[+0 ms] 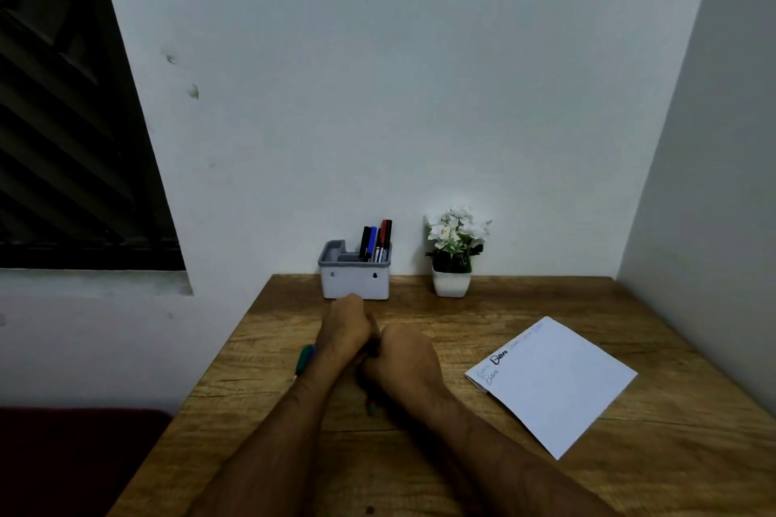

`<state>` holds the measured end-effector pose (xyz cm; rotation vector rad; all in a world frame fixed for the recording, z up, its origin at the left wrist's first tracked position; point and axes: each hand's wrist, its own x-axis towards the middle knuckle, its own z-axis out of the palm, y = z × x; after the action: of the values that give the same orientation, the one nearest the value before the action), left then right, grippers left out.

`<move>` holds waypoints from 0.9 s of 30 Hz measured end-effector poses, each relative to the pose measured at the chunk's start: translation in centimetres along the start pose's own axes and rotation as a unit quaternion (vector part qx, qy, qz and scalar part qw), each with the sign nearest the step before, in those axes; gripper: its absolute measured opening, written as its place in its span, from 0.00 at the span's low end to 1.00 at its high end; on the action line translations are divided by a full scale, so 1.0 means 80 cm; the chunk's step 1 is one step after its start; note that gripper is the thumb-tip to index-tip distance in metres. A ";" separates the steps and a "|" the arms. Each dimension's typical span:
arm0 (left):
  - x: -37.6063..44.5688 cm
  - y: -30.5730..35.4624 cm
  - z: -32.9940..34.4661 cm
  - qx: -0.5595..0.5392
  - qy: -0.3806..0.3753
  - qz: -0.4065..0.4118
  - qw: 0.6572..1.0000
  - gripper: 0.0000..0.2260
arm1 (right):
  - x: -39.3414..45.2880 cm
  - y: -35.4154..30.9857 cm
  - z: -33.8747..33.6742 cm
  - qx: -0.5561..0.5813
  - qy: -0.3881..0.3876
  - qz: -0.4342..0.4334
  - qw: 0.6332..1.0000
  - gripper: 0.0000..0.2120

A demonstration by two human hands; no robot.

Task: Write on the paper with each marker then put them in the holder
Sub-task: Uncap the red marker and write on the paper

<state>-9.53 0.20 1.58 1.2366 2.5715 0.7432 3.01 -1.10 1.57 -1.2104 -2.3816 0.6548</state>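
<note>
My left hand (pixel 348 327) and my right hand (pixel 403 357) are pressed together as fists at the middle of the wooden table (pixel 462 474). They close on a dark marker (pixel 374 342), mostly hidden between them. A small coloured marker end (pixel 371 407) pokes out below my right hand. A green marker (pixel 304 357) lies on the table just left of my left wrist. The white-and-grey holder (pixel 355 281) stands at the wall just beyond my hands, with several markers (pixel 376 241) upright in its right compartment. The white paper (pixel 558 390) lies to the right, with handwriting along its near-left edge.
A small white pot of white flowers (pixel 452 260) stands at the wall to the right of the holder. The wall closes the table's far and right sides. A dark window (pixel 63 118) is at the left, beyond the table's left edge.
</note>
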 end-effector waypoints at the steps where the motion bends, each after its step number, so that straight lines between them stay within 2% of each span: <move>1: 0.000 0.004 -0.002 -0.019 -0.007 -0.007 1.000 0.05 | -0.002 0.005 -0.005 0.008 0.009 0.001 1.000 0.11; 3: -0.003 0.015 -0.006 -0.100 -0.030 -0.030 0.994 0.07 | -0.004 0.015 -0.016 0.021 0.032 0.016 0.999 0.13; 4: -0.005 0.021 -0.007 -0.178 -0.048 -0.051 0.982 0.07 | -0.003 0.020 -0.021 0.030 0.047 0.028 0.998 0.13; 6: -0.014 0.035 -0.012 -0.350 -0.084 -0.100 0.928 0.08 | -0.001 0.031 -0.030 0.052 0.076 0.048 0.995 0.13; 9: -0.026 0.056 -0.012 -0.503 -0.155 -0.162 0.835 0.06 | 0.004 0.047 -0.039 0.098 0.102 0.078 0.987 0.11; 10: -0.029 0.062 -0.009 -0.533 -0.175 -0.173 0.809 0.05 | 0.005 0.052 -0.042 0.102 0.108 0.086 0.985 0.12; 12: -0.030 0.074 -0.002 -0.561 -0.186 -0.185 0.785 0.04 | 0.007 0.060 -0.046 0.111 0.113 0.093 0.983 0.13; 14: -0.031 0.084 0.006 -0.586 -0.186 -0.196 0.764 0.08 | 0.008 0.067 -0.050 0.129 0.113 0.104 0.980 0.14; 18: -0.033 0.101 0.020 -0.648 -0.201 -0.234 0.696 0.13 | 0.017 0.078 -0.066 0.221 0.116 0.154 0.956 0.14; 21: -0.035 0.115 0.031 -0.666 -0.191 -0.256 0.674 0.11 | 0.012 0.081 -0.092 0.266 0.091 0.173 0.944 0.14; 23: -0.025 0.112 0.033 -0.700 -0.160 -0.260 0.645 0.09 | 0.003 0.090 -0.104 0.286 0.054 0.199 0.936 0.14; 24: -0.015 0.107 0.031 -0.710 -0.128 -0.259 0.642 0.09 | -0.005 0.095 -0.108 0.293 0.027 0.214 0.932 0.13; 25: -0.003 0.100 0.030 -0.704 -0.091 -0.256 0.656 0.10 | -0.013 0.100 -0.111 0.295 0.003 0.219 0.930 0.13; 26: 0.006 0.092 0.026 -0.675 -0.055 -0.255 0.690 0.10 | -0.019 0.107 -0.111 0.294 -0.011 0.218 0.930 0.13; 27: 0.012 0.088 0.026 -0.621 -0.030 -0.243 0.744 0.09 | -0.023 0.115 -0.111 0.292 -0.009 0.210 0.933 0.13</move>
<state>-4.58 5.36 3.50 0.1197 1.4774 1.7318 14.67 4.18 3.42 -1.4220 -1.7280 1.3900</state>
